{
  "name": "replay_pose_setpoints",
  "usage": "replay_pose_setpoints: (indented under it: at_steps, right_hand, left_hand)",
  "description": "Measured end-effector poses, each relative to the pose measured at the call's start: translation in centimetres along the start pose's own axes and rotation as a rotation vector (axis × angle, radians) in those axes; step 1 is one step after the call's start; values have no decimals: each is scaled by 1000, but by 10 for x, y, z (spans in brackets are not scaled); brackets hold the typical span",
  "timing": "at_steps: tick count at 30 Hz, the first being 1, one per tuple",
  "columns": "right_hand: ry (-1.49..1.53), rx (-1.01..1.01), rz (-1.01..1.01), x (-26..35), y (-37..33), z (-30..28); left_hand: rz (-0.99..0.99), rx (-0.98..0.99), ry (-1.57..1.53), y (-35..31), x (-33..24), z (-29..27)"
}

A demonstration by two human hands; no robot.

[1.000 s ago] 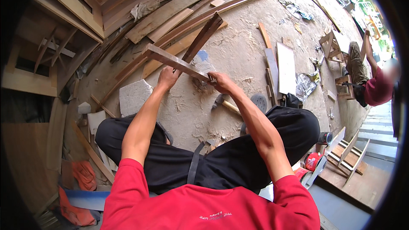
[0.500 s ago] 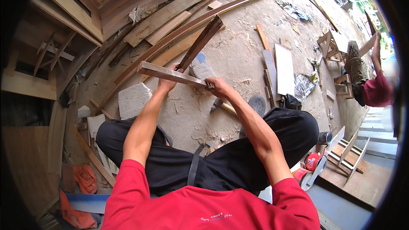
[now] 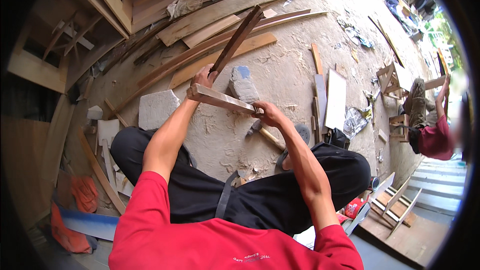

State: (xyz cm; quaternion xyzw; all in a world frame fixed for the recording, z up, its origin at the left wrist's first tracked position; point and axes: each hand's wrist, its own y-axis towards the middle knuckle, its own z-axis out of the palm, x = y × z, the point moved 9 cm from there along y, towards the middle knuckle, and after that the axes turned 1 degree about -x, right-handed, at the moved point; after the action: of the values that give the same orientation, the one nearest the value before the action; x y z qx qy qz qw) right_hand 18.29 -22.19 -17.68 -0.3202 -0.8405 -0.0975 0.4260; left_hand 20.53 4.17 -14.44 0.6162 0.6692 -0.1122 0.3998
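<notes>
Both hands [image 3: 235, 92] grip a raised wooden strip [image 3: 222, 100].

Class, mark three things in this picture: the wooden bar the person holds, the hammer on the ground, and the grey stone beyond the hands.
wooden bar [image 3: 222, 99], head view, middle of its length
hammer [image 3: 265, 134], head view, handle
grey stone [image 3: 243, 87], head view, top face

A crumpled silvery foil wrapper [image 3: 354, 120] lies on the dusty floor just right of the pale upright board [image 3: 335, 99], and a small red packet [image 3: 353, 208] with light markings sits by the person's right knee, near the wooden frames.
</notes>
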Motion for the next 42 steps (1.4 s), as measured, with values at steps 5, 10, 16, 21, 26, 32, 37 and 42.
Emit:
replay_pose_setpoints:
  at_steps: [5,10,16,21,26,32,37,42]
  right_hand:
    - [-3,5,30,9,-15,-8]
    - [7,12,46,23,-14,-15]
    - [19,24,128,42,2,-19]
    - [15,-1,93,42,14,-20]
    - [-46,-7,28,25,26,-10]
    - [-9,-12,49,-2,23,-10]
    - [-27,16,73,10,25,-6]
    - [-15,-25,32,6,19,-5]
  left_hand:
    - [-26,18,53,18,2,-22]
    - [-101,67,9,33,14,-25]
    - [-84,104,46,30,25,-7]
    - [-184,216,46,36,32,27]
    - [-83,148,-37,30,41,24]
    - [-181,156,22,28,30,9]
    - [-151,85,21,27,46,-4]
    - [-162,108,-15,28,51,4]
